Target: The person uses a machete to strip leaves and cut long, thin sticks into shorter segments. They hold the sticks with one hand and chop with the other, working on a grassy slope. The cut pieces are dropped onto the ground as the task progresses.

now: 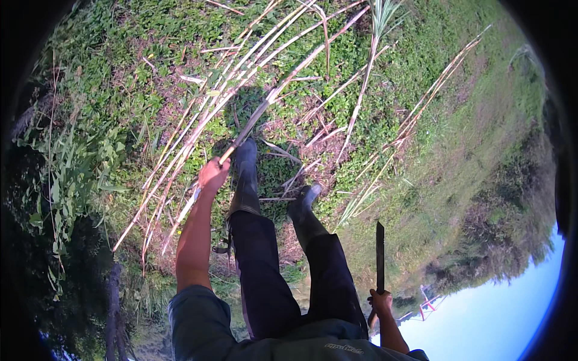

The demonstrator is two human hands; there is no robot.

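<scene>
My left hand [214,174] is closed around the lower end of a long cane stalk [253,120], which slants up and away to the far right of that hand. In my right hand [380,302], low at the right, the handle of a machete [380,259] is gripped. Its dark blade points forward, apart from any cane. Several cut cane stalks [186,144] lie side by side on the ground left of the held stalk, passing beneath my left forearm.
My dark boots [245,171] stand on weedy ground strewn with short cane pieces [299,174]. A cane with a green leafy top [379,21] lies ahead. More thin stalks [421,108] lie to the right. Leafy plants [66,186] grow at the left, bushes [512,210] at the far right.
</scene>
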